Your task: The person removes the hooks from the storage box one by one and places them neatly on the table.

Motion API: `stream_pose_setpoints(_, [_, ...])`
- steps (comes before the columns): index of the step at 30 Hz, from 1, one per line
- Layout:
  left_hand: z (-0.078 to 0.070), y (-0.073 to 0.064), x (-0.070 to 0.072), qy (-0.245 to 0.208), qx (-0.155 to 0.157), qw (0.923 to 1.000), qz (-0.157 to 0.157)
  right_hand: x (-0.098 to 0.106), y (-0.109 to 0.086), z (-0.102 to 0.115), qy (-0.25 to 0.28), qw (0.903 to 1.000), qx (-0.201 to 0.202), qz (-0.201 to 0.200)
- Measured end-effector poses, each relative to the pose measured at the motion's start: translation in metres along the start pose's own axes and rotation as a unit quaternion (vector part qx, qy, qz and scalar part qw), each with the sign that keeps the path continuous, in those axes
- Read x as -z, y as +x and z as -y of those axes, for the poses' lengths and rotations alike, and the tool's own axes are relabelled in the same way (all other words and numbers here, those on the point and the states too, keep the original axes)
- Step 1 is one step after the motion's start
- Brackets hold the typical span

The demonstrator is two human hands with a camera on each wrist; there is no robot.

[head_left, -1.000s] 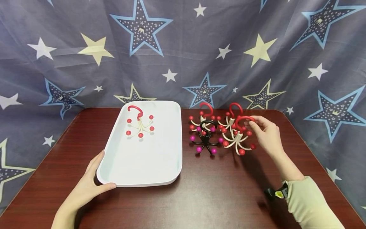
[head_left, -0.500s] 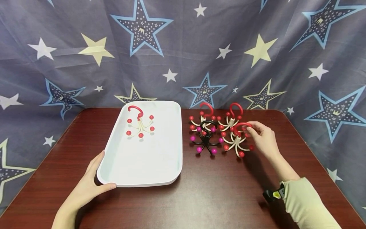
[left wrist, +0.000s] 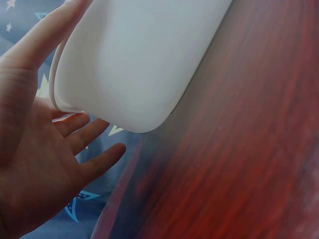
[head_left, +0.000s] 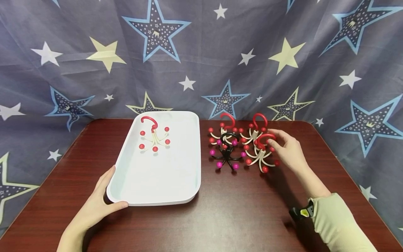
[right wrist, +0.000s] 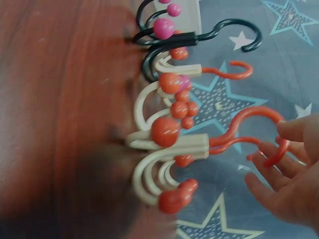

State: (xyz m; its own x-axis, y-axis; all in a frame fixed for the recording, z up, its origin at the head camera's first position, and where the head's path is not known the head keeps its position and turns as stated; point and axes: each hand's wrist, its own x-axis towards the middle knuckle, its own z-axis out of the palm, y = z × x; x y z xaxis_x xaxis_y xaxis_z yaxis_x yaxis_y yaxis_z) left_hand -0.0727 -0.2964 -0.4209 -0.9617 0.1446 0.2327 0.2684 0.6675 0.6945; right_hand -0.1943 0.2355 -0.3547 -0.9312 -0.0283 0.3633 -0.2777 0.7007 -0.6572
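My left hand (head_left: 95,203) rests at the near left corner of a white tray (head_left: 157,201), thumb along the front side and fingers along the left. In the left wrist view its fingers (left wrist: 102,162) look straight and spread. A cream multi-hook hanger (head_left: 260,155) with red ball tips stands upright on the table at right. My right hand (head_left: 291,150) is at its red top hook (right wrist: 249,112), thumb right at the hook and the other fingers loosely spread beyond it. Inside the tray lies another cream hanger (head_left: 154,136).
Beside the held-out hand stand a black hanger (head_left: 226,154) with pink balls and two more cream ones (head_left: 224,133), crowded close together. A starry curtain (head_left: 201,56) hangs behind the dark red table (head_left: 226,217). A black strap (head_left: 302,212) is on the right wrist.
My right hand has lowered the cream hanger onto the table and shifted slightly left, its fingers loosening from the red hook. The left hand and tray have stayed put.
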Motion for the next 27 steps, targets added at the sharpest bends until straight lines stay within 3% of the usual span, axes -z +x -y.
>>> stream_pose_setpoints(6, [-0.001,0.000,0.001,0.001,0.005,1.0000,0.001,-0.001,0.014,0.027,0.039,0.9986,0.037,-0.006])
stream_pose_setpoints(11, [-0.001,0.000,0.001,0.001,0.002,1.0000,0.002,-0.014,0.024,0.053,0.061,0.9964,0.059,0.000])
stream_pose_setpoints(20, [0.001,-0.001,0.001,-0.003,-0.003,1.0000,-0.002,-0.053,0.044,0.099,0.124,0.9866,0.096,0.046])
stream_pose_setpoints(27, [0.001,0.000,0.001,0.004,-0.005,1.0000,-0.003,-0.093,0.060,0.132,0.132,0.9815,0.115,0.077])
